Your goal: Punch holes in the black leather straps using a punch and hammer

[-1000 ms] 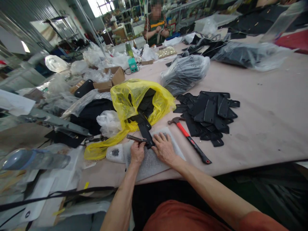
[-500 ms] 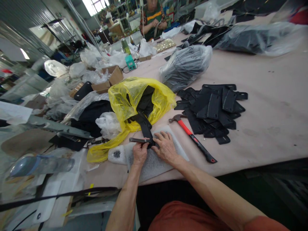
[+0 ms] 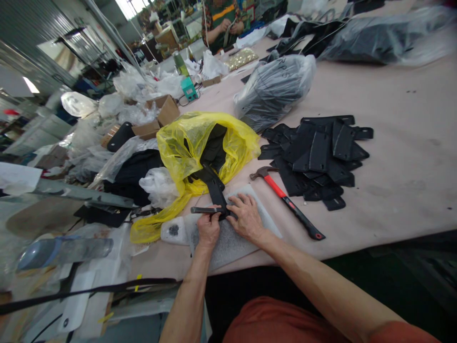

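Observation:
My left hand [image 3: 208,229] is closed around a metal punch-like tool [image 3: 206,210], which points out to the left above the fingers. Its far end by the black piece is hard to make out. A black strap-like piece [image 3: 216,193] runs from the mouth of a yellow plastic bag [image 3: 171,138] down to my hands. My right hand [image 3: 247,218] lies with fingers stretched out, its fingertips and thumb at the right edge of this piece. Under both hands is a pale, speckled board [image 3: 233,247]. A claw hammer [image 3: 285,202] with a red and black handle lies to the right.
Black cut pieces [image 3: 317,152] are heaped beyond the hammer. A filled clear plastic bag [image 3: 276,90] lies behind the yellow bag. At left are a white block [image 3: 173,230], a clear bottle [image 3: 64,251] and crumpled plastic. A co-worker [image 3: 223,26] sits across the table.
The camera view has shifted slightly, so the background sits a little higher. Both hands, the punch-like tool and the black piece keep nearly the same places.

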`<state>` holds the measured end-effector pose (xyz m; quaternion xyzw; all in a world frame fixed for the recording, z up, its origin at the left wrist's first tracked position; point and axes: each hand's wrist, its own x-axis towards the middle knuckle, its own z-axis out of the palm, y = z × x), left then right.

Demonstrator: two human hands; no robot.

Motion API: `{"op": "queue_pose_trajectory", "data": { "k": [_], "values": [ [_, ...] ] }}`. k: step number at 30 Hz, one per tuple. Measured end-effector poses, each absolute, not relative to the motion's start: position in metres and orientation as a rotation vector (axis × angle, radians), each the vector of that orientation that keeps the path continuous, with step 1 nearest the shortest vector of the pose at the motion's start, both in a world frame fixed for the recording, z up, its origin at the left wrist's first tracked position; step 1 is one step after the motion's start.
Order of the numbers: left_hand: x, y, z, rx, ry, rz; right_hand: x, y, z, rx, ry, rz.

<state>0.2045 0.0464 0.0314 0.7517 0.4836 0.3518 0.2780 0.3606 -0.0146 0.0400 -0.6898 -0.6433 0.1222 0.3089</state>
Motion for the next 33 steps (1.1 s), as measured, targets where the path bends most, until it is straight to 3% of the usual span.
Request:
{"op": "queue_pose_trajectory", "data": {
  "k": [15,22,25,30,33],
  "values": [
    [0.217,0.048,0.022,2.167,1.289,0.843,0.386,-0.025,0.052,-1.805,-1.807,0.362],
    [0.214,0.046,0.025,2.166,1.292,0.791,0.474,-0.064,0.051,-2.445,-1.598,0.166],
    [0.215,0.045,0.028,2.175,1.314,0.767,0.486,-0.065,0.049,-2.475,-1.458,0.386],
    [0.214,0.043,0.031,2.193,1.327,0.744,0.476,-0.049,0.062,-1.939,-0.715,1.416],
    [0.214,0.043,0.030,2.190,1.338,0.744,0.466,-0.046,0.091,-1.839,-0.682,1.495]
  ]
}}
